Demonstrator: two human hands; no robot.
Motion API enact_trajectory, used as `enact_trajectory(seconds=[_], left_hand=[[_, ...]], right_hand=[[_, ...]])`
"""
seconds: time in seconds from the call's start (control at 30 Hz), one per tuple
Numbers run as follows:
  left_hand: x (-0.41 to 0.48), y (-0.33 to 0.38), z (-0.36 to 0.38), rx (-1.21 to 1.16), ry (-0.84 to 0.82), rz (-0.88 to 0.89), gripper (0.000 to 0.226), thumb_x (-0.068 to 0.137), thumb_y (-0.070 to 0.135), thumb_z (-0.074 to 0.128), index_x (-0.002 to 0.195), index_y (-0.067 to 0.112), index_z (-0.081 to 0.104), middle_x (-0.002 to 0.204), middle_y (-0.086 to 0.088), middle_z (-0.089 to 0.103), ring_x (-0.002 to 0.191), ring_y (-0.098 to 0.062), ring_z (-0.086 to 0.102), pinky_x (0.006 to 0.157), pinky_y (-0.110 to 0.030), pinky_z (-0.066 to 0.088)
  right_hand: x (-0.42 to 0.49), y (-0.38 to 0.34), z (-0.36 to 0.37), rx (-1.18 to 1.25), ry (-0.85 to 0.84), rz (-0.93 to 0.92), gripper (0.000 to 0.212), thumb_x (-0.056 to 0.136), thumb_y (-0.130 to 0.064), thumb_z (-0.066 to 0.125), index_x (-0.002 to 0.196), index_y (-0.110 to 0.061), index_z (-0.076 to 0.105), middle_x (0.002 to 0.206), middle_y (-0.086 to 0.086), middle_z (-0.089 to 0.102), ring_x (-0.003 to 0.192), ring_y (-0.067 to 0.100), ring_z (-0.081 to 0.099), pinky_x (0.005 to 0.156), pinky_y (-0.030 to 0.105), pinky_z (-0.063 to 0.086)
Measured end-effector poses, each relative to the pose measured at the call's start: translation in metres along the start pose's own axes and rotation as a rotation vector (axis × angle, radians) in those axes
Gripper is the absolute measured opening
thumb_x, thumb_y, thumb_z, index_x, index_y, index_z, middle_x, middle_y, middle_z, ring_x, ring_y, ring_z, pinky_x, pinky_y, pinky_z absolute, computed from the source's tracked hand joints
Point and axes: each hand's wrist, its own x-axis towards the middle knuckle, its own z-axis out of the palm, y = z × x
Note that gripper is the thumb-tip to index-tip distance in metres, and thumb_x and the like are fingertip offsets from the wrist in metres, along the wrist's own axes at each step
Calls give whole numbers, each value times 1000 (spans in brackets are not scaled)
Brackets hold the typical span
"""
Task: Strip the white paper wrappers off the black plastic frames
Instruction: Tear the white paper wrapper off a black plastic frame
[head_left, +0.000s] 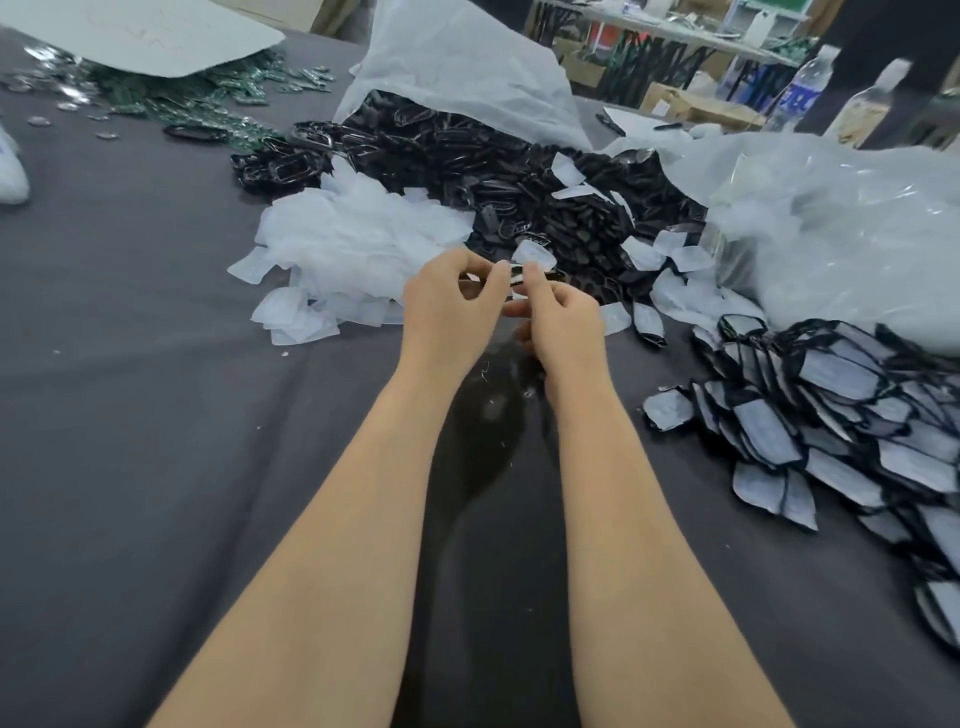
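Observation:
My left hand (452, 306) and my right hand (563, 322) meet above the table's middle, both pinching one black plastic frame (517, 275) with white paper on it. A white wrapper piece (532, 255) sticks up just behind my fingertips. Beyond my hands lies a big heap of bare black frames (519, 176). To the left of it sits a pile of stripped white wrappers (353, 244). At the right lies a heap of frames in their white wrappers (831, 410).
A dark grey cloth (156, 364) covers the table. A crumpled white bag (467, 67) rises behind the black heap, and clear plastic bags (841, 223) lie at the right. Green circuit boards (208, 98) sit far left under a white sheet. Bottles (802, 88) stand at the back right.

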Motion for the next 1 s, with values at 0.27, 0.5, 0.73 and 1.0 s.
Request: enact_trajectory(seconds=[0.27,0.5,0.73,1.0], left_hand=[[0,-2,4,-148,102,-99,30,91,9,59,120,9,50,100,11,53,70,1,52,66,-3,43],[1,-4,2,-234,113,-161,14,93,5,54,99,16,59,79,13,55,73,-1,57,76,-18,53],[-1,-3,2,-307,71,-209,15,98,7,43,95,19,52,77,-1,58,54,-2,63,57,-22,56],[2,-4,4,-346,91,-231,11,96,4,49,97,15,51,81,4,54,56,-3,55,54,-15,54]], right_hand=[[19,6,-8,-651,342,-131,33,98,-15,40,127,-15,57,131,9,52,123,29,41,100,38,35],[43,5,-4,-897,241,74,38,99,-22,40,137,-16,44,142,16,34,131,34,32,108,42,25],[44,5,-8,-732,347,-46,28,91,-8,47,117,-16,54,129,11,50,122,30,43,101,39,33],[28,-8,-24,242,229,-85,10,93,-1,56,95,-8,63,78,-1,61,64,8,59,67,17,53]])
